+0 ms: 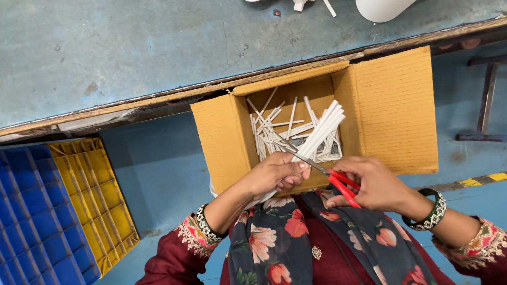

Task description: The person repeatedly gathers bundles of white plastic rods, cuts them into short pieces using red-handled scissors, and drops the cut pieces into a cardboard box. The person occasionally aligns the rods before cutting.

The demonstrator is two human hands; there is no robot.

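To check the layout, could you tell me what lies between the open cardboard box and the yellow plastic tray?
In the head view, only bare blue floor separates the cardboard box from the yellow tray.

Left hand point(277, 174) grips white sticks point(323, 132) over a cardboard box point(383, 111) — right hand point(372, 182) works red-handled scissors point(335, 178)

Maroon sleeves, embroidered floral cuffs; dark floral scarf; beaded green-white bangles at both wrists.

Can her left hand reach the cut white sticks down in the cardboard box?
Probably yes. The left hand hovers right over the open cardboard box, and nothing covers the cut white sticks inside. But its grip is full with a bundle of long white sticks, so it would need freeing first.
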